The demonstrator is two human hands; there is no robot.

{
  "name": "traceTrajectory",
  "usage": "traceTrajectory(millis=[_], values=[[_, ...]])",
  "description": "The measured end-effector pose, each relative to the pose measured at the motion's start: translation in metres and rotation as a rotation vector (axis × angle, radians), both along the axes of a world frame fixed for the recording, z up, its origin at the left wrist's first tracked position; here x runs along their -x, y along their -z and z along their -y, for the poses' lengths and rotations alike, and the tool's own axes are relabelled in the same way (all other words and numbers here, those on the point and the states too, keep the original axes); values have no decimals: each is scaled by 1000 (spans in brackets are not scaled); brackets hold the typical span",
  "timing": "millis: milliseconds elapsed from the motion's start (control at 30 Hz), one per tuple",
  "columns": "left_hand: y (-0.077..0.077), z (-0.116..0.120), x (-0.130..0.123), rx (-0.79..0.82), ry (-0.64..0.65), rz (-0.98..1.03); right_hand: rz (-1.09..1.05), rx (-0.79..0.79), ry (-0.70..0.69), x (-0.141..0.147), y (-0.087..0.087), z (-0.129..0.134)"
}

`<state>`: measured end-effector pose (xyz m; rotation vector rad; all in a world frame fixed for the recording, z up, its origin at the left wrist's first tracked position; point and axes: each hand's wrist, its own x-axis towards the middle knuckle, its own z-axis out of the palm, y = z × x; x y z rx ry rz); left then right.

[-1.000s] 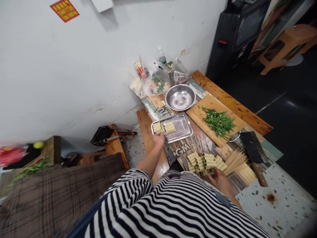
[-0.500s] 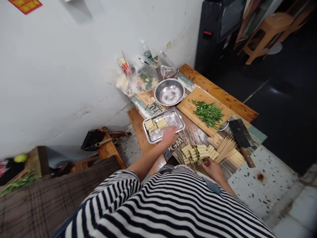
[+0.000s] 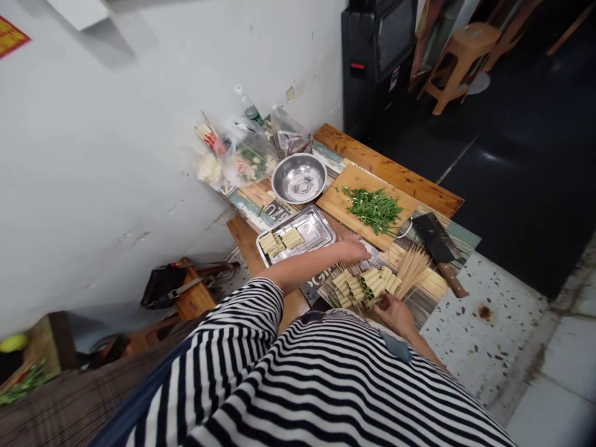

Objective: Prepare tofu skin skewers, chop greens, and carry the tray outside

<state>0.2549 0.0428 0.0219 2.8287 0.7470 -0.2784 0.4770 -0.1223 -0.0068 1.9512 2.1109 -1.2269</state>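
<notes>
A pile of pale yellow rolls with green filling [image 3: 361, 287] lies on thin wooden skewers near my body. At the pile's near right edge, my right hand [image 3: 395, 315] is closed, its fingers pinching a skewered roll. My left hand [image 3: 354, 250] reaches over the skewers' far ends, with its fingers stretched out and nothing visible in them. Left of it is a metal tray [image 3: 325, 234] holding two groups of rolls. A fan of bare bamboo skewers [image 3: 414, 270] lies to the right of the pile.
Chopped greens [image 3: 375, 208] lie on a wooden cutting board [image 3: 333, 197]. A cleaver [image 3: 435, 239] rests at the table's right side. Behind the tray stands a steel bowl [image 3: 299, 179], with plastic bags [image 3: 249, 155] and a bottle [image 3: 251, 112] by the wall.
My left hand has moved right, from the tray's edge to above the skewers by the rolls. My right hand stays at the pile. The camera view has shifted.
</notes>
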Motion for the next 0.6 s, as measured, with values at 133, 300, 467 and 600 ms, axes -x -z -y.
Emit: traceTrajectory(millis=[133,300,467,600], values=[[-13,8,7,191,-151,-23,-72,-36,12,-9,16,4],[-21,23,15,419,-449,47,-247,-37,95,-18,36,4],[-18,35,21,410,-385,16,-569,44,277,-21,44,0],[-15,39,16,395,-347,-69,-723,188,437,-21,37,-3]])
